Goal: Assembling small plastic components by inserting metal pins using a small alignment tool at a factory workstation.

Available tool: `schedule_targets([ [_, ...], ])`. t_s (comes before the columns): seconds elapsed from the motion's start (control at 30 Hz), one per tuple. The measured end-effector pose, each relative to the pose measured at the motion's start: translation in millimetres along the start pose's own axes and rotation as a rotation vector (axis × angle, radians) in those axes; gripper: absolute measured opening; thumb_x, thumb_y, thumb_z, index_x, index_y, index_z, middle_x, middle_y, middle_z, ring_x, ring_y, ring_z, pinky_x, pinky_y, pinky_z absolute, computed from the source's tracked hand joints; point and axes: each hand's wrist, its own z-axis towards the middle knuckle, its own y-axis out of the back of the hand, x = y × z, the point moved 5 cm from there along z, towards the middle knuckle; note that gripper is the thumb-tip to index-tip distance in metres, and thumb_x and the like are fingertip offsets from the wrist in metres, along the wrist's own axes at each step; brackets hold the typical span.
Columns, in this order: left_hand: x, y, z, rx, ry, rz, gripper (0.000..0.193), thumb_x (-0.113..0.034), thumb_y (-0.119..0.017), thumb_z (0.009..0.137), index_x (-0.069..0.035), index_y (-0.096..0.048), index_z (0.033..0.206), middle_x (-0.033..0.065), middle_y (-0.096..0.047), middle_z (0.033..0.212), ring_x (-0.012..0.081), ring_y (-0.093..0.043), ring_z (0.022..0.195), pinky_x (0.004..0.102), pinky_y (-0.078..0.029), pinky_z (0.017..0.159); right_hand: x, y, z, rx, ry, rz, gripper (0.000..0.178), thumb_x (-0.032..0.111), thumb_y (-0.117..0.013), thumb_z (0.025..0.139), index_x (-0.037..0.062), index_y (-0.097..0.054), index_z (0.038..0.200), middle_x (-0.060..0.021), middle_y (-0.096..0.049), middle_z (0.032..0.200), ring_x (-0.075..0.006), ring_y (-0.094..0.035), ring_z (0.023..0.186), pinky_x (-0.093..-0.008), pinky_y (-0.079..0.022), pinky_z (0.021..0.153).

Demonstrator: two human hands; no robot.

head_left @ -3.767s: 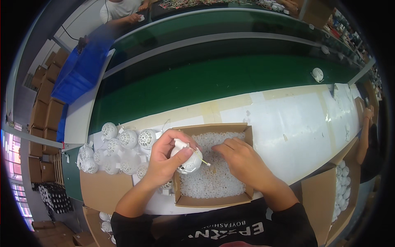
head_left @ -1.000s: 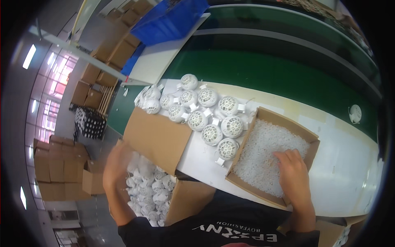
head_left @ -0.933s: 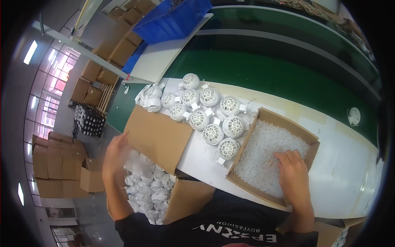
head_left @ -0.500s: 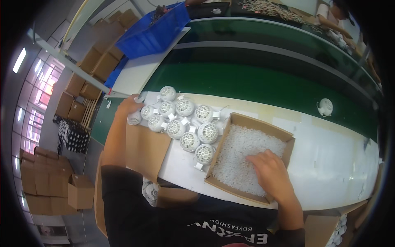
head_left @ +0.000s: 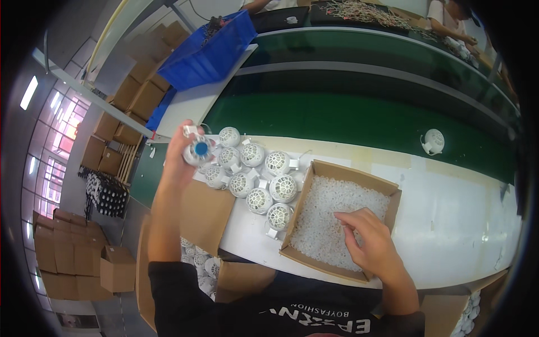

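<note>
1. Nearest, left of the shallow cardboard tray [head_left: 359, 182] and lower, an open carton [head_left: 245, 279] contains many white vented balls; its brown flap [head_left: 206, 210] lies beside the counter [head_left: 449, 224].
2. Right of the tray and lower, a second carton [head_left: 445, 312] also contains white balls.
3. The right hand [head_left: 369, 238] is over the tray's small translucent rings [head_left: 317, 224], fingers curled, thumb and forefinger near each other; whether they pinch a ring, I cannot tell.
4. Just left of the tray, white lattice-fronted balls [head_left: 259, 200] sit clustered on the counter.
5. Well left of the tray, beyond part of that cluster, the left hand [head_left: 178, 163] wraps its fingers round a white ball-shaped housing [head_left: 192, 158], whose blue disc [head_left: 201, 148] shows.
6. Beyond the tray runs a green belt [head_left: 337, 112], with one white ball [head_left: 433, 141] to the tray's right.
7. Farther, left of the tray, stands a blue bin [head_left: 210, 53]; a heap of thin wires [head_left: 370, 16] lies straight beyond the tray.
</note>
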Motion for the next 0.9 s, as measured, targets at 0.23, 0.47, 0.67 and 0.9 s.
schedule_targets([
  [0.23,33,-156,-60,0.616,0.112,-0.389,0.041,-0.024,-0.065,0.094,-0.006,-0.051,0.128,0.0156,-0.060,0.120,0.0372,-0.066,0.100,0.0496,-0.063,0.072,-22,3,-3,-0.156,-0.131,0.404,0.039,-0.013,-0.060,0.089,0.0005,-0.059,0.125,-0.0119,-0.065,0.100,-0.0194,-0.064,0.086,-0.0309,-0.054,0.075],
  [0.47,51,-217,-93,0.900,0.254,-0.509,0.036,-0.019,-0.066,0.092,-0.003,-0.054,0.122,0.0217,-0.059,0.128,0.0396,-0.066,0.105,0.0490,-0.062,0.077,-45,11,-1,-0.338,-0.356,1.199,0.051,-0.010,-0.059,0.092,0.0031,-0.045,0.139,-0.0141,-0.063,0.107,-0.0202,-0.066,0.092,-0.0309,-0.056,0.081],
  [0.67,64,-229,-99,0.939,0.192,-0.273,0.031,-0.017,-0.066,0.090,-0.005,-0.053,0.115,0.0207,-0.058,0.119,0.0422,-0.066,0.100,0.0549,-0.063,0.067,-46,-3,-3,-0.255,-0.373,1.451,0.049,-0.009,-0.058,0.094,0.0043,-0.045,0.139,-0.0144,-0.063,0.108,-0.0208,-0.067,0.094,-0.0325,-0.056,0.083],
  [0.9,65,-228,-91,0.999,0.096,-0.017,0.034,-0.018,-0.065,0.092,-0.002,-0.053,0.119,0.0201,-0.057,0.117,0.0362,-0.066,0.104,0.0481,-0.058,0.083,-48,4,-5,-0.267,-0.331,1.355,0.041,-0.007,-0.061,0.094,0.0033,-0.050,0.133,-0.0135,-0.065,0.106,-0.0196,-0.067,0.095,-0.0324,-0.056,0.084],
])
